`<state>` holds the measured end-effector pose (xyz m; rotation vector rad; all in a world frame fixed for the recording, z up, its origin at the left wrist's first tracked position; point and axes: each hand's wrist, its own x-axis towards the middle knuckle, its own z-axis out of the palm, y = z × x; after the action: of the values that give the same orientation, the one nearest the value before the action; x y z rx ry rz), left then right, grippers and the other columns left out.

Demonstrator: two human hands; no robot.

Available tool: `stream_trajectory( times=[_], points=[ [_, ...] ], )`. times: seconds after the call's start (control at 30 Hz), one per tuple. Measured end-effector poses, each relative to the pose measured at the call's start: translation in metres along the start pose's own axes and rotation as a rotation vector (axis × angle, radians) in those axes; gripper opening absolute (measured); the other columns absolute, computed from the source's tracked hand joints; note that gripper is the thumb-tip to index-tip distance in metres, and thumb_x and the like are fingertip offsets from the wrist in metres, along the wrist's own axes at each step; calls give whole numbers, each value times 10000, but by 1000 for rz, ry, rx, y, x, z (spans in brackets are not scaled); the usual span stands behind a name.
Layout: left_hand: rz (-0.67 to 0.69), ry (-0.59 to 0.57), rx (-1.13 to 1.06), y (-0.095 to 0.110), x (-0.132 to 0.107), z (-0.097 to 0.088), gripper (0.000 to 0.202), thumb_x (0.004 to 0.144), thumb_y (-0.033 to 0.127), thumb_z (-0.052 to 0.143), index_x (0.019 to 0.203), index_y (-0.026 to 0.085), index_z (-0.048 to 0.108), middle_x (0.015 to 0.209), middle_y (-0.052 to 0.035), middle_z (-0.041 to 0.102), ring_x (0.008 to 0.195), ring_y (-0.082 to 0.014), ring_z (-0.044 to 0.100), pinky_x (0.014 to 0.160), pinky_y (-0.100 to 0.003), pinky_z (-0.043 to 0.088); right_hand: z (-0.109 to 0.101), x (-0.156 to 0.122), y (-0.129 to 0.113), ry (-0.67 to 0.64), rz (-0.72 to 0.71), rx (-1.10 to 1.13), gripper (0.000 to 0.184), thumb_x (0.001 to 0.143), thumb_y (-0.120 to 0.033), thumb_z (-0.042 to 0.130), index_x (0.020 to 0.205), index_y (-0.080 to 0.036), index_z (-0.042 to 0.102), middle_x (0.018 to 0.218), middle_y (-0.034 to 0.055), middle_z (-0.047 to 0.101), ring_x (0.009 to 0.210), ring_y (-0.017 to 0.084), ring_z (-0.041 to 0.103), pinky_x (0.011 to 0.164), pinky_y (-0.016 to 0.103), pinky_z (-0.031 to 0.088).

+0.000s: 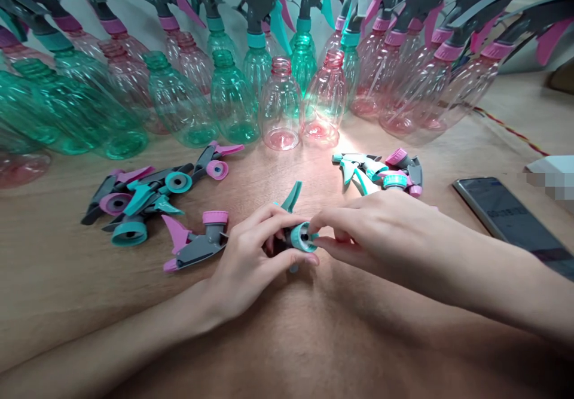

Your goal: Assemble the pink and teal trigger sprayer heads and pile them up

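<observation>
My left hand [249, 249] is closed around a spray trigger head, whose teal screw collar [301, 237] faces right with its hollow underside showing. The teal trigger [293, 197] sticks up behind my left fingers, and much of the dark body is hidden by them. My right hand [359, 225] has thumb and forefinger in a pinch at the collar's open end; what sits between the fingertips is too small to make out. Beside my left hand lies a grey-and-pink spray head [197, 244]. More spray heads [359, 168] lie just behind my right hand.
A pile of pink and teal spray heads [134, 198] is on the left. Across the back stand open bottles [281, 109] in green and pink, with bottles wearing spray heads [421, 82] among and behind them. A phone [515, 219] and a twisted cable [511, 131] lie at right.
</observation>
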<state>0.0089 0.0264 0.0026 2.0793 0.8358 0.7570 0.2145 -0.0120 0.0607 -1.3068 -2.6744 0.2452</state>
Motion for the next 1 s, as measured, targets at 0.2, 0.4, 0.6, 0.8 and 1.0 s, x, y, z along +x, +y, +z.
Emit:
stream_trajectory(
  times=[0.2,0.4,0.6,0.8,1.0],
  points=[
    [19,36,17,0,0,0,256,767,225,738,1003,219,641,853,26,551,598,-61,459,533,-181,393,17,10,0,151,106,253,125,840,-199,581,931,-171,662,611,-39,613,524,84,528,508,207,316],
    [20,57,42,1,0,1,259,768,244,736,1010,230,646,824,26,535,586,-64,460,516,-181,394,11,13,-3,125,155,180,126,844,-205,572,885,-182,689,590,-26,627,521,96,538,494,216,288],
    [102,27,54,3,-1,3,286,768,223,733,1042,230,650,847,12,536,603,-67,483,520,-173,419,-5,3,-6,4,45,3,140,784,-46,551,759,-153,637,658,-10,622,549,97,515,492,236,260],
    [126,94,30,3,1,6,290,788,206,711,1067,235,638,819,24,492,587,-63,440,497,-168,401,-3,9,-4,43,85,39,174,833,-150,537,713,-164,663,555,-26,560,507,89,448,477,235,245],
    [212,62,178,6,0,12,323,816,72,632,1111,200,604,933,-6,541,642,-66,508,544,-173,448,-23,1,4,31,132,150,146,827,-213,597,717,-215,693,495,-69,551,437,43,441,439,187,274]
  ],
)
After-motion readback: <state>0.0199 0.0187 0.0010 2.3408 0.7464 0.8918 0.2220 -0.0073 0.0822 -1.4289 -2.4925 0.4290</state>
